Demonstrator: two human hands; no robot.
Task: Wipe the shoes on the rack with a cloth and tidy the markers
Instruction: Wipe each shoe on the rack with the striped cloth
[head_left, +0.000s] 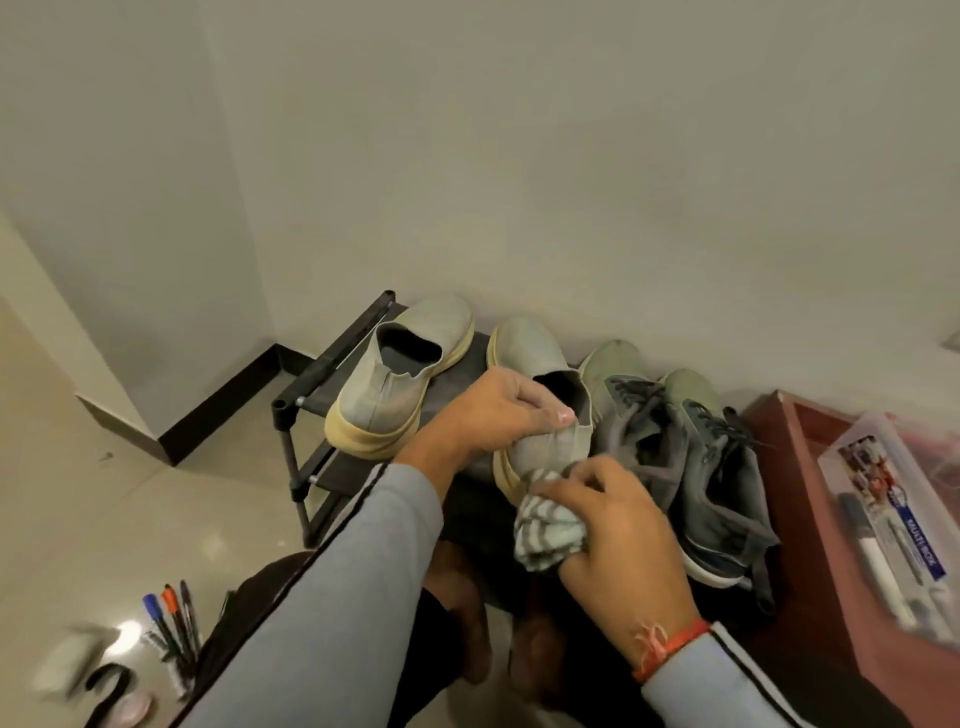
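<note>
Four shoes sit on the dark rack (304, 387), toes to the wall. One grey slip-on (400, 376) with a yellowed sole rests at the left end; its mate (535, 364) sits mid-rack, a striped cloth (548, 530) bunched against its heel. Two grey laced sneakers (711, 467) crowd the right end. Markers (171, 629) lie clustered on the floor, left of the rack.

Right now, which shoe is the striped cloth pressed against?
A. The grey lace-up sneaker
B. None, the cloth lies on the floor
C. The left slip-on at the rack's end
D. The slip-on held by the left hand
D: the right hand bunches the striped cloth against the heel of the second slip-on shoe, whose collar the left hand pinches.
</note>
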